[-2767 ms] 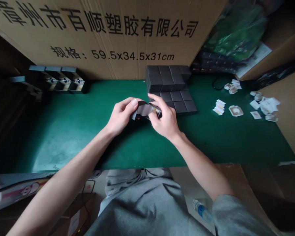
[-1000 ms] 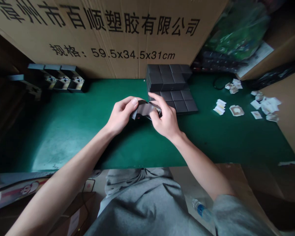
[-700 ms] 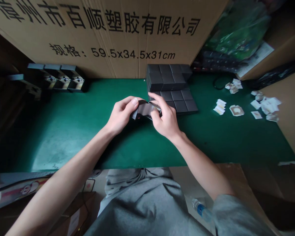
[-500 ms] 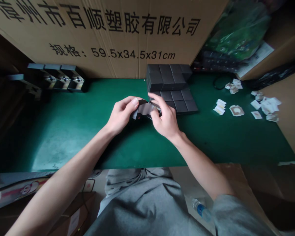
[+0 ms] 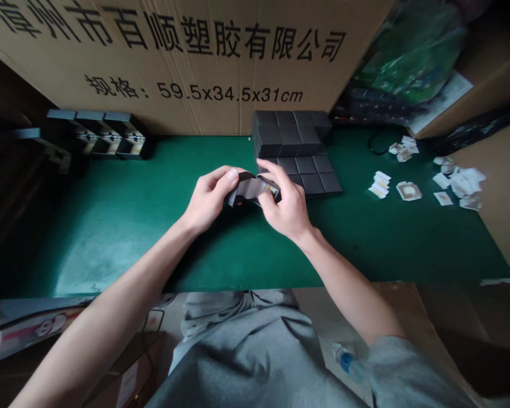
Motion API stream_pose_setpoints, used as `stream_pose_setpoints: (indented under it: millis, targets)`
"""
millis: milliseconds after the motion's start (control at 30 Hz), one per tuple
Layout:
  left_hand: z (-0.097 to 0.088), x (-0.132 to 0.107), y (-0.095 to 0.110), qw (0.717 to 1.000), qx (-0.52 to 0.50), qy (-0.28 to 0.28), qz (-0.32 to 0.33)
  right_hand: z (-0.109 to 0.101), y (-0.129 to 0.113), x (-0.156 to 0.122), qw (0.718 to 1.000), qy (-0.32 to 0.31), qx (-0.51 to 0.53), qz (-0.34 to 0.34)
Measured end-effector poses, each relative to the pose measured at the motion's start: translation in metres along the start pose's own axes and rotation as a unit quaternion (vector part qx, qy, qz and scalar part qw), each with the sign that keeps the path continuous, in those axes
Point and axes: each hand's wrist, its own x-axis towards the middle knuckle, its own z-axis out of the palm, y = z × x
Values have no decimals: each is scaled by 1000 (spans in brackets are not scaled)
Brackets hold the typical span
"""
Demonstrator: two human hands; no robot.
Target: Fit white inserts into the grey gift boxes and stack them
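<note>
Okay, both my hands are on a small black cardboard box [image 5: 250,190], which sits mid-mat, just in front of the near left corner of a flat layer of black boxes [image 5: 312,183]. My left hand [image 5: 208,201] curls around the box's left end, with the thumb [image 5: 233,175] pressed along its top. My right hand [image 5: 287,207] closes on the right end, its fingers [image 5: 272,170] bent over the far side, and a pale inner edge shows beside them. Both hands grip the box firmly, though I cannot tell how hard. My hands also hide whether its underside touches the mat.

For a clean hold, I judge that pressure should stay even at both ends so the thin card does not buckle, and the small white tab at the left end needs care against creasing.

Behind the flat layer, an upright stack of black boxes [image 5: 280,133] stands at the far edge of the green mat [image 5: 110,243], against a printed cardboard carton [image 5: 187,62]. Toward the far left corner, three open black boxes [image 5: 125,136] stand in a row. Near the right edge lie white paper labels [image 5: 379,190] and a coiled black cable [image 5: 378,144]. Past the near edge, I see my grey sweatshirt [image 5: 238,362] and a plastic water bottle [image 5: 346,360].
</note>
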Motion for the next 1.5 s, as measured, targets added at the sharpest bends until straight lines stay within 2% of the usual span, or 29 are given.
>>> stream_pose_setpoints:
  millis: [533, 1300, 1500]
  targets:
    - [0, 0, 0, 1000, -22, -2, -3, 3, 3, -1, 1000, -3, 2, 0]
    - [-1, 0, 0, 1000, 4, 7, -7, 0, 1, -1, 999, -26, -8, 18]
    - [0, 0, 1, 1000, -1, 5, -9, 1, 1, -2, 1000, -13, -6, 18]
